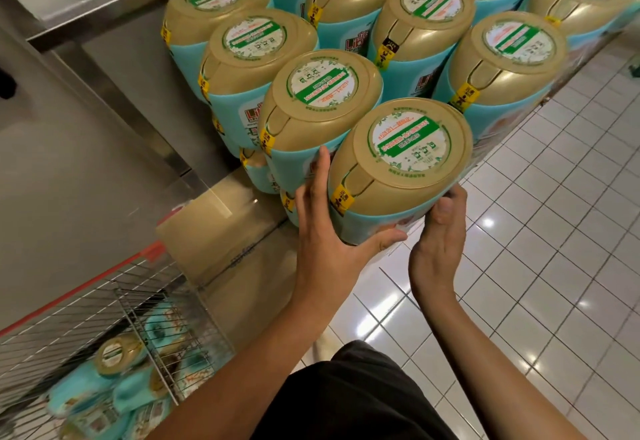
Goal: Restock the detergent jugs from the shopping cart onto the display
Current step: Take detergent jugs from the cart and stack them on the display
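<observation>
**Jug at the stack's near corner, both hands on**

Holding a teal detergent jug [401, 162] with a gold cap in the top row, at the near corner of the display stack [419, 41], touching the neighbouring jug [318, 100] behind-left. Pressing left hand [325, 231] flat on its near-left side, fingers straight and spread wide, thumb stretched along the lower front. Gripping with right hand [440, 242] at the lower right edge, thumb on the cap rim, fingers curled round the far side, mostly hidden. Down left: wire shopping cart [145, 304] with spare jugs [117, 356] lying inside. Between cart and display, a cardboard box [221, 231]. Underfoot, glossy white floor tiles [554, 231].
</observation>
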### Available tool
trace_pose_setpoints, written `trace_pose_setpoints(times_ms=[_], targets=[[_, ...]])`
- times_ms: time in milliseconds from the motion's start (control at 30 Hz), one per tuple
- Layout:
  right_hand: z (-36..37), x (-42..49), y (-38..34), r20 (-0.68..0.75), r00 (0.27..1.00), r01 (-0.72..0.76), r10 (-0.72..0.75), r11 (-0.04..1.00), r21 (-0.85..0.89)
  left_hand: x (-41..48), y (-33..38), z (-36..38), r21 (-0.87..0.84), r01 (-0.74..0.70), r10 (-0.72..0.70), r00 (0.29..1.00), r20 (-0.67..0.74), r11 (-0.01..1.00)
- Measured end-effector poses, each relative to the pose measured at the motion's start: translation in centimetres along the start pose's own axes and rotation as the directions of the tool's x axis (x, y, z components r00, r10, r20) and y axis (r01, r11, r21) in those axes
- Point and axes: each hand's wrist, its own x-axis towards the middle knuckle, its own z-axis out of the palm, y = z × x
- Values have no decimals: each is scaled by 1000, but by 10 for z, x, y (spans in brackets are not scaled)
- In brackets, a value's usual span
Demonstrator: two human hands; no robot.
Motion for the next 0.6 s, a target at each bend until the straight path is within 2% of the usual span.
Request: trace_pose_setpoints(times_ms=[167,367,600], targets=[[-8,-7,3,27,1000,-1,1,1000,3,-3,-5,-8,20,34,-36,997,72,999],[-12,-42,6,69,994,-83,82,996,11,-28,-30,-32,44,218,-222,967,123,975],[-19,-104,26,161,935,-301,316,947,-112,-75,-69,-83,41,333,-336,935,111,942]])
